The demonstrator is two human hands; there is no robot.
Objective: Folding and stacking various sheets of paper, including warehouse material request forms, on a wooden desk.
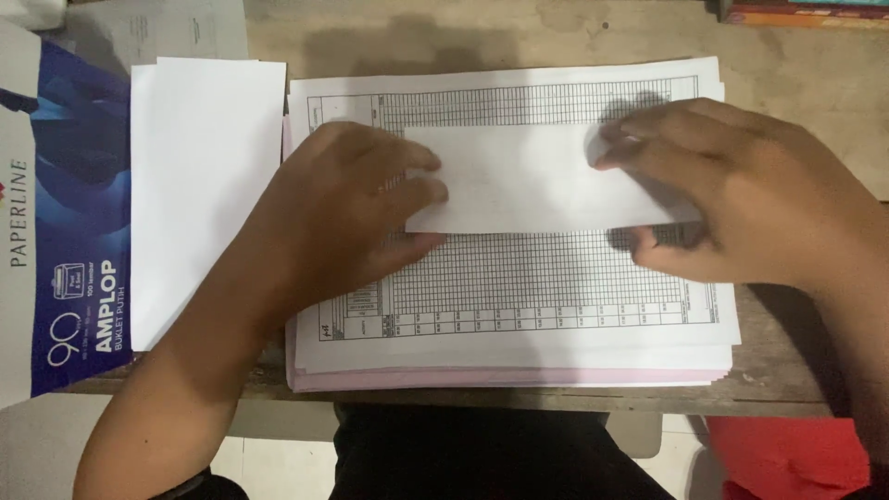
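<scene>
A white envelope or folded paper strip (519, 181) lies across the top sheet of a stack of gridded printed forms (556, 278). My left hand (343, 208) rests flat on the strip's left end, fingers pressing it down. My right hand (732, 190) covers the strip's right end, fingertips on its upper corner and thumb below it. The stack has pink sheets showing at its lower edge (509, 378).
A pile of plain white paper (199, 194) lies left of the forms. A blue and white box of envelopes (65, 231) sits at the far left. The wooden table (796, 65) ends near the bottom; books show at the top right (806, 11).
</scene>
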